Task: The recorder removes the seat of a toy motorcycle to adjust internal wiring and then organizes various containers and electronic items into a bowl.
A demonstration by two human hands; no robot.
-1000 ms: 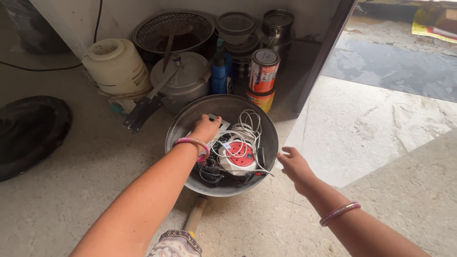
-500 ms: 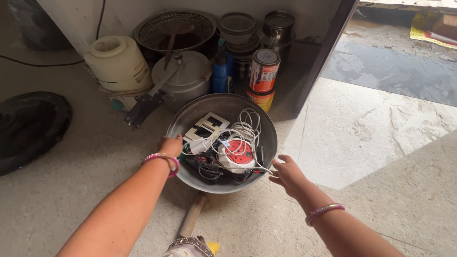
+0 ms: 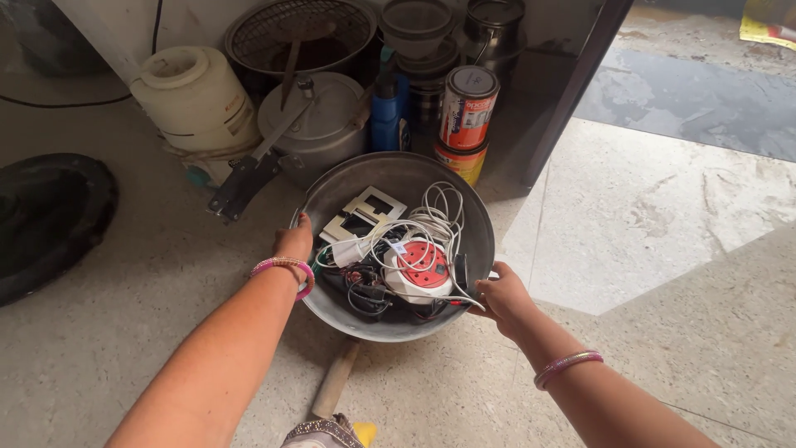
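Nearest, a wooden handle (image 3: 335, 380) lies on the floor (image 3: 124, 332), partly under the pan (image 3: 398, 178). The left hand (image 3: 292, 243) grips the pan's left rim, thumb over the edge; the right hand (image 3: 500, 297) holds the right rim, fingers curled onto the metal. The pan sits on the floor between them, a wide, stiff metal bowl, probably smooth and fairly heavy, best taken at opposite rims. Inside lie loose white cords (image 3: 431, 217), a red-and-white extension reel (image 3: 419, 270) and a switch plate (image 3: 365, 211), likely to slide if tipped. Beyond stand a pressure cooker (image 3: 319, 116), a white jar (image 3: 192, 95) and paint tins (image 3: 466, 108).
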